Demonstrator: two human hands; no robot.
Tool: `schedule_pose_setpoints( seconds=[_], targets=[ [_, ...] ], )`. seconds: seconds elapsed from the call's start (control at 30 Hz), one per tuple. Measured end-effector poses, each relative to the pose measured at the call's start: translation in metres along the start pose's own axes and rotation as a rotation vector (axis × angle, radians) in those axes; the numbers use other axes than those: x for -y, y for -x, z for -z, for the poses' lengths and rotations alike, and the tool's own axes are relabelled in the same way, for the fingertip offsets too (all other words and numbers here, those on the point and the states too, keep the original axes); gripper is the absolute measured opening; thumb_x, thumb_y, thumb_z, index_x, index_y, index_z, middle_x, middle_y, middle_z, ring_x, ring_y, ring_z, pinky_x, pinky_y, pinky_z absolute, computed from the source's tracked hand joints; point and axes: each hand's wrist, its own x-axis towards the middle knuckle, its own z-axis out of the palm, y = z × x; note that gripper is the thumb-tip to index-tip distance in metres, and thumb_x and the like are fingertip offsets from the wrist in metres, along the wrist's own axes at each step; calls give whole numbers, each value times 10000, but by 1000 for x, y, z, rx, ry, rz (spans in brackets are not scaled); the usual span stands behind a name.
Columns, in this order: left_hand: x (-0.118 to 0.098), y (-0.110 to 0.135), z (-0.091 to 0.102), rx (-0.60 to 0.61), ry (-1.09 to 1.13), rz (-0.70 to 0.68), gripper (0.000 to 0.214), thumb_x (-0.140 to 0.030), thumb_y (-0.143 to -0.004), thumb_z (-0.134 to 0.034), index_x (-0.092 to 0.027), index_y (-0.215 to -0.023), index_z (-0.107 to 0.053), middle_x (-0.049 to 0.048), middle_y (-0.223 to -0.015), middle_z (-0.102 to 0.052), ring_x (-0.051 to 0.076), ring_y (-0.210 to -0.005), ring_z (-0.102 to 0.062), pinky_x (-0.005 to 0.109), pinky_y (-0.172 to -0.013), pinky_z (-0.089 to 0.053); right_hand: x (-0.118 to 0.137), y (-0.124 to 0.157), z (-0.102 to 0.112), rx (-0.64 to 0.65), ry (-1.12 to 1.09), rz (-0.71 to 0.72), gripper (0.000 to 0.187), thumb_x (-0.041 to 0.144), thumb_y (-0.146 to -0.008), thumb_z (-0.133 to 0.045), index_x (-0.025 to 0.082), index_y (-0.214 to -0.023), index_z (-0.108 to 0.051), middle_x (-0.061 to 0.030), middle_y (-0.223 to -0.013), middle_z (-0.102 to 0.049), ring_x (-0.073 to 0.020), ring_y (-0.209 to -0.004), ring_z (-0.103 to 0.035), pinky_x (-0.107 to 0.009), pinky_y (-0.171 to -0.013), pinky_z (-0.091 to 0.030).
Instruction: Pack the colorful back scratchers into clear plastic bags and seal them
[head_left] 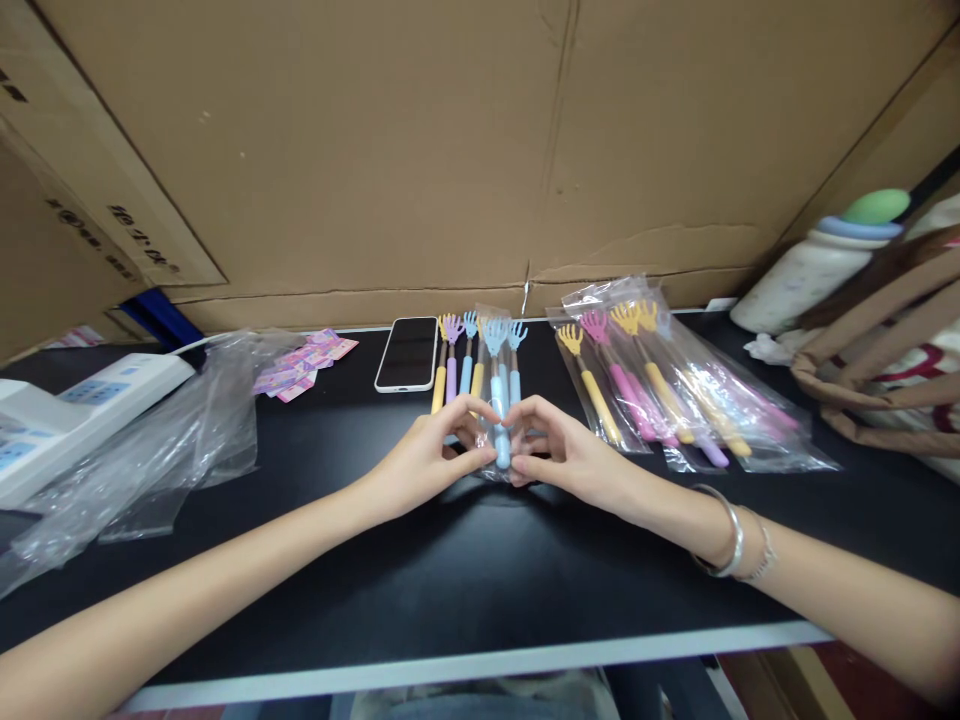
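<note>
A light-blue back scratcher (502,445) with a hand-shaped head lies in a clear plastic sleeve between my two hands, its handle end towards me. My left hand (431,450) pinches the sleeve from the left, thumb near the handle's end. From the other side my right hand (577,450) closes on the sleeve too, fingers curled. Just beyond my hands several back scratchers lie side by side, among them a yellow one (439,385), a purple one (451,378) and another blue one (514,383). Their lower handles are partly hidden by my hands.
Bagged back scratchers (637,400) overlap at the right. A phone (407,355), colourful cards (304,367), clear plastic bags (187,430) and a white power strip (112,400) lie leftward. A bottle (806,275) and a brown-handled bag (862,430) stand far right. Cardboard (375,150) walls the back.
</note>
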Motion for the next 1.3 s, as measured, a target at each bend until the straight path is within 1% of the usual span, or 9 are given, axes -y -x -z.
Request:
schedule_pose_setpoints(
  seconds=[0.13,0.33,0.5,0.77,0.9,1.0,1.1,1.23,1.3],
  targets=[
    [1,-11,25,-18,-113,-93,219,-285,-845,-566,-198,-1036,-502,1,-788,-635,142,-776,-627,242,-681,-500,3,1,0,-17,0,50,324,309,-773,-674,216,-968,-432,33,-825,-497,-102,-716,-591,-303,-704,-544],
    [24,-41,97,-346,-684,-195,220,-283,-909,-420,-178,-1066,-532,65,-1024,-661,211,-997,-569,384,-918,-415,1,1,-2,-26,7,23,289,284,-770,-663,209,-937,-439,40,-812,-463,-94,-702,-588,-279,-686,-534],
    [55,-57,124,-285,-906,-111,286,-232,-907,-316,-171,-1110,-509,78,-1151,-620,228,-1115,-476,387,-970,-366,-1,-1,-3,-35,-10,5,300,279,-764,-658,214,-947,-429,38,-820,-464,-92,-680,-572,-278,-655,-524],
    [75,-64,126,-221,-929,-45,319,-327,-923,-301,-175,-1119,-503,89,-1187,-598,254,-1134,-473,429,-984,-339,-5,-2,0,-36,-32,-4,311,270,-738,-670,216,-945,-444,41,-802,-470,-92,-667,-559,-266,-624,-526],
    [58,-55,117,-273,-893,-124,310,-323,-920,-328,-165,-1116,-509,92,-1170,-593,235,-1134,-476,376,-968,-365,-4,-2,0,-38,-47,-21,303,262,-747,-666,211,-952,-450,43,-802,-480,-87,-665,-572,-260,-633,-525],
    [32,-40,98,-302,-805,-153,276,-334,-918,-350,-165,-956,-566,63,-957,-644,205,-914,-569,320,-829,-425,-2,-1,0,-45,-75,-34,301,263,-745,-674,209,-946,-457,49,-771,-482,-89,-667,-567,-268,-645,-531],
    [4,-19,72,-98,-601,-62,316,-377,-914,-378,-163,-798,-579,12,-735,-634,147,-667,-573,241,-640,-426,0,-1,0,-71,-105,-60,303,255,-732,-689,206,-939,-472,47,-754,-484,-92,-684,-547,-282,-668,-542],
    [-18,4,41,271,-285,119,386,-461,-923,-371,-169,-893,-621,-3,-666,-616,110,-576,-553,192,-540,-423,2,-1,0,-96,-189,-77,310,226,-724,-698,202,-950,-488,38,-789,-501,-96,-732,-555,-314,-745,-551],
    [-18,8,32,374,-162,169,422,-493,-927,-347,-163,-960,-609,13,-698,-637,100,-561,-541,185,-527,-433,2,0,0,-99,-223,-59,309,214,-725,-696,204,-960,-496,38,-806,-502,-95,-741,-563,-318,-763,-549]
  ],
)
